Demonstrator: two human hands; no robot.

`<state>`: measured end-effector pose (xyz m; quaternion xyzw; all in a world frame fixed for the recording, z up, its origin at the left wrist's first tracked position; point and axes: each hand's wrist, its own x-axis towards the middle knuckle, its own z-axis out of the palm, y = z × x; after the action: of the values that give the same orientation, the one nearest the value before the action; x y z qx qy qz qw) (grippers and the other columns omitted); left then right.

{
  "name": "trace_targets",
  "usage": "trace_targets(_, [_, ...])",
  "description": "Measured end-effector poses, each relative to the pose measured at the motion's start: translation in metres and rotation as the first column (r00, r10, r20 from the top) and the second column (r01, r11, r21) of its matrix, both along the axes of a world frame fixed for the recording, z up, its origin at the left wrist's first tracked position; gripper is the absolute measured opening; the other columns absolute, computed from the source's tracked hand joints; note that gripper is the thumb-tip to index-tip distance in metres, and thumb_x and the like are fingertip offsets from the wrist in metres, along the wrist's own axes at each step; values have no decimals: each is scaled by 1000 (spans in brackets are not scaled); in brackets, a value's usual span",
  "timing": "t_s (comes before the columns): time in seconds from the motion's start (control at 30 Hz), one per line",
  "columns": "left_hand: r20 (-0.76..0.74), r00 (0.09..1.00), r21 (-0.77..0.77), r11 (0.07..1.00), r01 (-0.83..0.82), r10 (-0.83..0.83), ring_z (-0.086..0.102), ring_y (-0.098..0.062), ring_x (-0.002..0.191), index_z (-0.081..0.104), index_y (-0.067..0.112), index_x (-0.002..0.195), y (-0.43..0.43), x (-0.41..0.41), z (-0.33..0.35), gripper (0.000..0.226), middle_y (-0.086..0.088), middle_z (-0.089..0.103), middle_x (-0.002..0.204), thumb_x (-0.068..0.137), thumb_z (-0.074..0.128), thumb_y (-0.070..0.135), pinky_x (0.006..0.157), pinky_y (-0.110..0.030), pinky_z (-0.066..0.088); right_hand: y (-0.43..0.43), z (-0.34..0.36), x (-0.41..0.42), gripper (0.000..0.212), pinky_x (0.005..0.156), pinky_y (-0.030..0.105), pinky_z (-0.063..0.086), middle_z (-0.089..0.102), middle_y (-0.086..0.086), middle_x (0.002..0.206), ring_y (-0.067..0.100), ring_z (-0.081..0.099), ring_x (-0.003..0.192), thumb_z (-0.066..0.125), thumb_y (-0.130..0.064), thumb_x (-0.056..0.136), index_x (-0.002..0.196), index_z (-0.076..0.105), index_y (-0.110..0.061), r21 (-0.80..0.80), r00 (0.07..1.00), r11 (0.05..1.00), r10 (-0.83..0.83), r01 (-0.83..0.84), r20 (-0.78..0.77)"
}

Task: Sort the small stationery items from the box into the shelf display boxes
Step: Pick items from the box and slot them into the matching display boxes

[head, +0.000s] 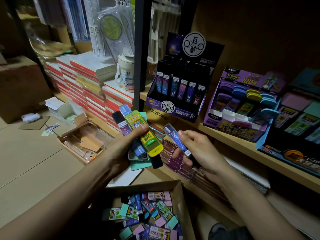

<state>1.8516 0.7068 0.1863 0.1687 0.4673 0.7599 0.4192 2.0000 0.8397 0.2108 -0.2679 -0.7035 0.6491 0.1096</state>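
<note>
Our left hand [129, 143] grips a fan of cases [138, 134]; our right hand [192, 149] pinches one blue case [174, 138] beside it.

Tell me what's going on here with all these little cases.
A person is sorting small stationery cases. The left hand grips a fanned bunch of cases, and the right hand pinches a single blue case with a constellation print. The cardboard box below them holds many more. On the shelf ahead stand a constellation display box and a purple display box.
</note>
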Motion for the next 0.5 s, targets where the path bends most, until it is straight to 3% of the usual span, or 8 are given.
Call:
trace_targets(0.13, [-11, 1000, -5, 1000, -12, 12, 73, -23, 77, 63, 16, 96, -1, -5, 1, 25, -6, 76, 86, 72, 67, 22, 57, -30, 58, 4, 1, 2, 19, 43, 15, 39, 62, -6, 59, 2, 46, 46, 48, -12, 96, 106, 64, -15, -38, 999, 999, -37, 36, -14])
trace_targets(0.2, [-9, 1000, -11, 1000, -26, 26, 73, -22, 76, 62, 16, 98, -1, -7, 1, 28, -4, 76, 84, 71, 67, 23, 57, -29, 57, 5, 2, 4, 19, 46, 14, 42, 60, -5, 57, 3, 50, 48, 51, -9, 94, 104, 64, -19, -33, 998, 998, -51, 50, -39])
trace_targets(0.3, [-12, 1000, -7, 1000, -26, 26, 73, -20, 73, 60, 15, 98, -2, -9, 2, 29, -3, 76, 81, 70, 67, 24, 55, -28, 57, 7, 6, 3, 15, 49, 16, 46, 68, 2, 64, 8, 57, 52, 60, -6, 88, 102, 60, -11, 51, 989, 990, -130, 134, -71])
trace_targets(0.4, [-11, 1000, -5, 1000, -18, 18, 73, -19, 71, 60, 14, 97, -2, -12, 4, 29, -3, 76, 79, 70, 66, 24, 53, -26, 56, 9, 9, 1, 17, 48, 20, 48, 71, 8, 70, 14, 63, 56, 68, -5, 82, 91, 55, -8, 27, 963, 970, -236, 242, -129])
trace_targets(0.5, [-10, 1000, -4, 1000, -19, 19, 73, -19, 72, 60, 14, 98, -2, -16, 3, 30, -2, 75, 79, 71, 67, 25, 54, -27, 57, 13, 9, 3, 10, 48, 17, 47, 67, 0, 66, 6, 60, 56, 70, -4, 80, 86, 64, -10, 129, 933, 934, -308, 334, -184])
